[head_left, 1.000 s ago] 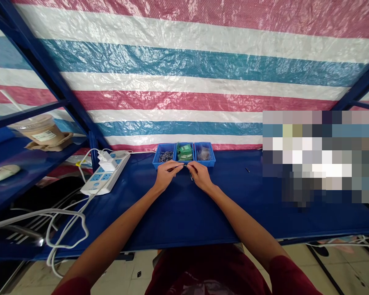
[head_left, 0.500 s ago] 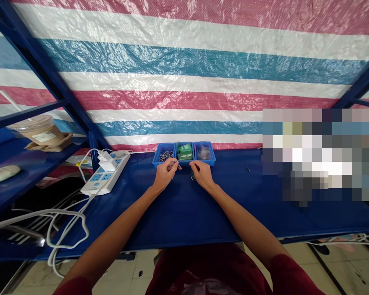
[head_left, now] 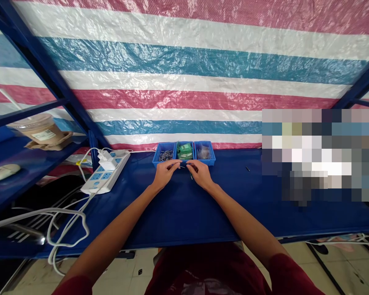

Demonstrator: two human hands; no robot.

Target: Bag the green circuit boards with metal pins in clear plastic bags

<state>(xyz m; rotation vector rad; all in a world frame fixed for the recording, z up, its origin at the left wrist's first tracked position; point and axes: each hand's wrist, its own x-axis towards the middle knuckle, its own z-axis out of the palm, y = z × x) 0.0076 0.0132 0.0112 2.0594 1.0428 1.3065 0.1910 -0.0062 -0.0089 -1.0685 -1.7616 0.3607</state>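
The left hand point(head_left: 166, 172) is bent at the near edge of the bins, its grip closed, thumb against fingers, on a thin pale piece point(head_left: 182, 166) that sticks out toward the other hand; the right hand point(head_left: 200, 172) faces it, a narrow gap between the two; its grip is closed too, holding a slim part point(head_left: 191, 176) whose end pokes out below the fingers, the rest hidden by them; both pieces are too small to make out further.

Just beyond the hands, three blue bins stand side by side on the blue surface point(head_left: 187, 217); the left bin point(head_left: 166, 146) holds many small dark and silvery rods; the middle bin point(head_left: 178, 146) holds green packets point(head_left: 185, 151); the right bin point(head_left: 211, 148) holds clear bags point(head_left: 203, 153) with something brownish inside; a small dark piece point(head_left: 247, 168) lies alone on the surface, well apart to the right.

At the left of the surface lies a white power strip point(head_left: 103, 176), a white adapter point(head_left: 108, 163) plugged into it and white cables point(head_left: 83, 221) looping nearby; on a shelf farther left are a pale mouse point(head_left: 3, 172) and a lidded cup point(head_left: 38, 129) in a cardboard carrier point(head_left: 51, 143); a striped sheet point(head_left: 184, 78) hangs behind everything.
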